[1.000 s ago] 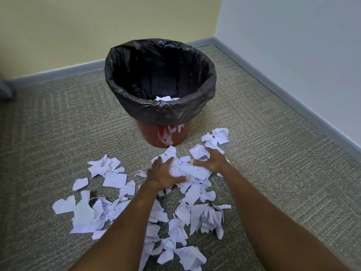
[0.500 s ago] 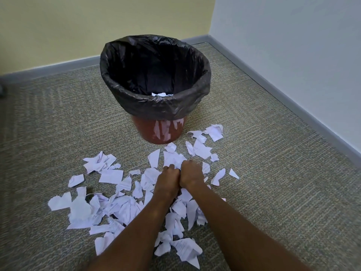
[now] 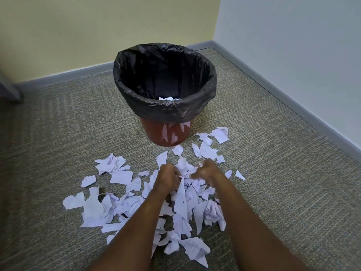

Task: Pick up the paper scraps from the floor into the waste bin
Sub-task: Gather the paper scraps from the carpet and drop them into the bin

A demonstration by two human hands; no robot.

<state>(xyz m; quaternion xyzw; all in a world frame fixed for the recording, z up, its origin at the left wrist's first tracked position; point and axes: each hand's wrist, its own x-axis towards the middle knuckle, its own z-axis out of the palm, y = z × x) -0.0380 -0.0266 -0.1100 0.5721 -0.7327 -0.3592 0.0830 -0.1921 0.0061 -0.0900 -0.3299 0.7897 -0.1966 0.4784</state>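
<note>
Many torn white paper scraps (image 3: 93,207) lie spread over the carpet in front of a red waste bin (image 3: 166,132) lined with a black bag. A few scraps show inside the bin near its front rim. My left hand (image 3: 166,179) and my right hand (image 3: 208,172) are side by side just above the pile, both closed around a bunch of scraps (image 3: 186,171) held between them. The bin stands a short way beyond my hands, upright.
The carpet floor (image 3: 273,173) meets a yellow wall (image 3: 97,36) behind the bin and a pale wall (image 3: 293,45) on the right, with grey skirting along both. A dark grey object (image 3: 8,89) stands at the left edge.
My hands came together from apart and gathered scraps into a bunch. They now hold it slightly raised over the pile. The view has tilted so the bin sits lower in the frame.
</note>
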